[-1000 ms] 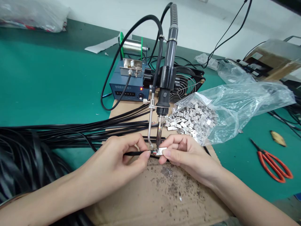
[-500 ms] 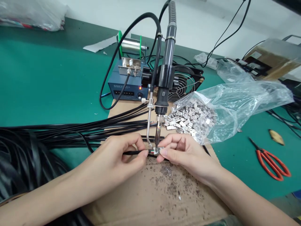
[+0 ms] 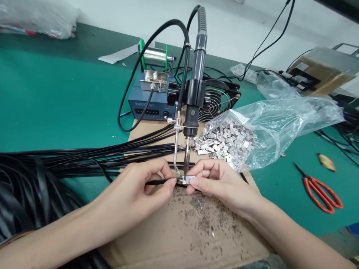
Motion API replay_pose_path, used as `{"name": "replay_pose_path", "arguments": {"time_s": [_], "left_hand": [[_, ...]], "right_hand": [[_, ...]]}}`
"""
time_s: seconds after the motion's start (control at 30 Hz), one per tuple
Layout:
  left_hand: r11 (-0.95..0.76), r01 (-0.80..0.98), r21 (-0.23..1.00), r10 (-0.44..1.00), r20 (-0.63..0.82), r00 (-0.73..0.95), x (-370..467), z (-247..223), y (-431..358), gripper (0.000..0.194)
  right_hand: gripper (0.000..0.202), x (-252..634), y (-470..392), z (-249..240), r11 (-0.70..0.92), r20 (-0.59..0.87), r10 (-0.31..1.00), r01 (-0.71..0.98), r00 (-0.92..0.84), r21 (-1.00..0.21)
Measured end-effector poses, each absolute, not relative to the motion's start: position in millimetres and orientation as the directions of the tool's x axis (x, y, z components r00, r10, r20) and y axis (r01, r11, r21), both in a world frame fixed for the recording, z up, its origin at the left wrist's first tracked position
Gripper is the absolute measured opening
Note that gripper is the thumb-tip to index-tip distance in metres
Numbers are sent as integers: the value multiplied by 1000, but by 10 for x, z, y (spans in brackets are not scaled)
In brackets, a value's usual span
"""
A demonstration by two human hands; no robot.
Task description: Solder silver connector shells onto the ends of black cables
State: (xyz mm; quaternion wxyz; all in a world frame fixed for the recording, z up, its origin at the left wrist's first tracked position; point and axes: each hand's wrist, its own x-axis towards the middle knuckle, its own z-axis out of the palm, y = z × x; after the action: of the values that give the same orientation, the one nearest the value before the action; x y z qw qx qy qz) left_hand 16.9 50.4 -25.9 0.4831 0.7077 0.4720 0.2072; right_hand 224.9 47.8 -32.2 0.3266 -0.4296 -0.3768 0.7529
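Observation:
Between thumb and fingers, my left hand [image 3: 150, 185] pinches a black cable [image 3: 157, 182], whose thin coloured wires show at its right end. My right hand [image 3: 215, 179] is closed on a small silvery metal connector [image 3: 188, 179]. The wire ends meet the connector's left side, directly under the tip of a soldering iron [image 3: 191, 116] mounted upright. Beside the iron, a thin metal feed tube [image 3: 176, 145] bends down towards the same spot. Whether the iron's tip touches the metal is too small to tell.
A blue soldering station [image 3: 148, 104] and a solder spool [image 3: 155, 54] stand behind. Right of the iron are a fan [image 3: 214, 104] and a plastic bag of metal connectors [image 3: 224, 142]. Red-handled cutters [image 3: 322, 192] lie far right. Black cables [image 3: 25, 194] fill the left; speckled cardboard [image 3: 168, 231] lies below.
The connector shows more of its flat face, and the iron's tip stands slightly further left over it. The station's red light has dimmed. Both hands keep their grips.

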Motion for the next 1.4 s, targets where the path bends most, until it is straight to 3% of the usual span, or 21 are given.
{"name": "replay_pose_path", "arguments": {"time_s": [0.43,0.97,1.4], "left_hand": [[-73,385,920,872,-129,472,195,-225,491,17],[-86,428,900,881,-132,454,185,-226,512,18],[-149,549,823,863,-163,478,150,-294,520,19]], "right_hand": [[14,2276,473,-322,-527,-401,799,-202,-449,-825],[14,2259,462,-305,-530,-404,804,-216,-437,-820],[11,2225,476,-302,-508,-432,819,-129,-378,-851]]}}
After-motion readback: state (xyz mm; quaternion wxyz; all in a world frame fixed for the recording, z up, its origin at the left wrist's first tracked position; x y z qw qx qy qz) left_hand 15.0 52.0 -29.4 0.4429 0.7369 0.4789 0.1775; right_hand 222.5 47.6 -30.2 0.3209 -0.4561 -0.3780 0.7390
